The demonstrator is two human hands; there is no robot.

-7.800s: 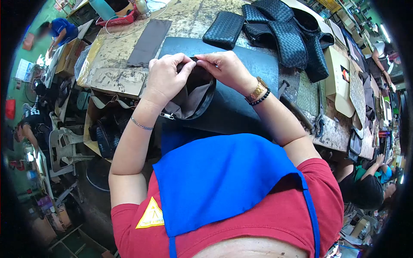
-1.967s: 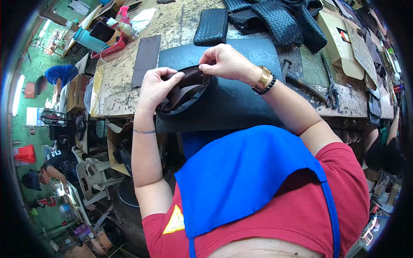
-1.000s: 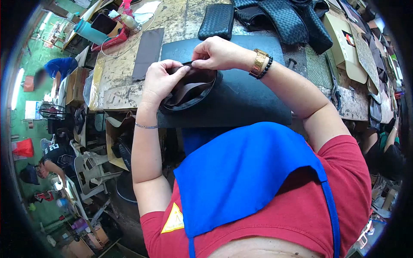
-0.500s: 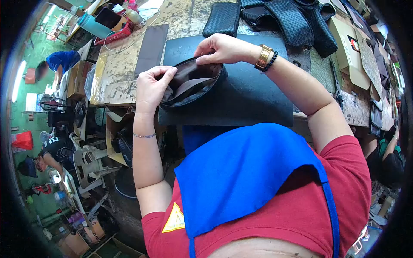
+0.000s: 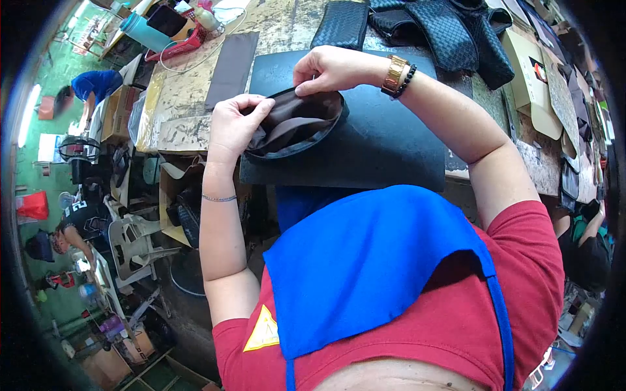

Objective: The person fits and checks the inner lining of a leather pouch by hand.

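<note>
A dark pouch (image 5: 298, 151) with a brown lining (image 5: 300, 117) gapes upward on the black mat (image 5: 391, 150). My left hand (image 5: 236, 125) pinches its rim on the left side, thumb and fingers closed together. On the far rim, my right hand (image 5: 329, 70) is also closed in a pinch, with the fingertips partly hidden behind the edge. Folds of lining show inside the opening. Beyond the mat lie a black woven pouch (image 5: 340, 25) and several more woven black pieces (image 5: 443, 36). A flat brown strip (image 5: 233, 68) rests left of the mat.
A red basket (image 5: 186, 45) and a teal tumbler (image 5: 143, 31) stand at the table's far left. Cardboard pieces (image 5: 528, 85) lie on the right. Two people sit or bend on the left, near a plastic chair (image 5: 134, 244); another person (image 5: 587, 244) is at the right edge.
Both hands keep their pinch on the pouch rim. The lining inside has shifted, and its fold now bulges more across the opening. The view has moved slightly.
</note>
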